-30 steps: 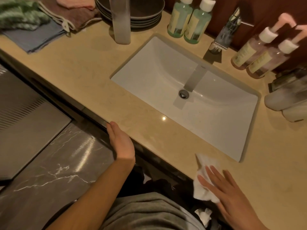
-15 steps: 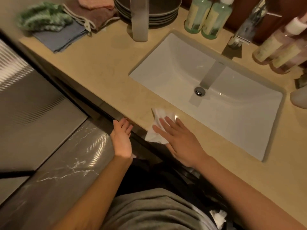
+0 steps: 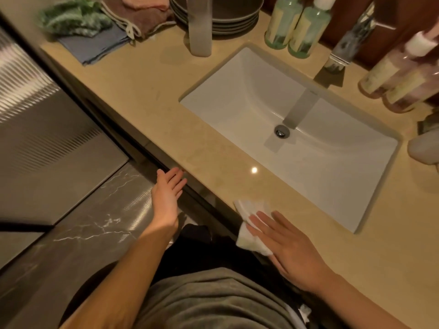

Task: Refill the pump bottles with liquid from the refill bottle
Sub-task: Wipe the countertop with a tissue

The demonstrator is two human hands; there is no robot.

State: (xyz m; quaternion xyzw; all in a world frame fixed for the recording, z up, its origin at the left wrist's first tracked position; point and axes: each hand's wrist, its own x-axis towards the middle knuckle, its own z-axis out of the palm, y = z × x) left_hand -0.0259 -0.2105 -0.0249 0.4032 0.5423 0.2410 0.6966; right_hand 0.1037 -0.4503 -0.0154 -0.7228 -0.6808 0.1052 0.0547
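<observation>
Two green pump bottles [image 3: 297, 27] stand behind the sink at the back. Two pink pump bottles [image 3: 401, 77] lean at the far right, blurred. A tall frosted bottle [image 3: 199, 27] stands upright left of the sink. My right hand [image 3: 289, 250] lies flat, fingers spread, pressing a white tissue [image 3: 249, 224] onto the counter's front edge. My left hand [image 3: 167, 195] is open and empty, fingertips touching the counter's front edge, left of the tissue.
A white rectangular sink [image 3: 237, 91] with a chrome faucet [image 3: 344, 48] fills the beige counter's middle. Stacked dark plates [image 3: 237, 17] and folded cloths [image 3: 95, 27] sit at the back left. A pale rounded object [image 3: 422, 148] shows at the right edge. Marble floor [image 3: 83, 222] lies below left.
My right hand has slid the tissue along the counter's front edge: leftward, then back toward the right. My left hand stayed at the counter's edge and now shows open fingers.
</observation>
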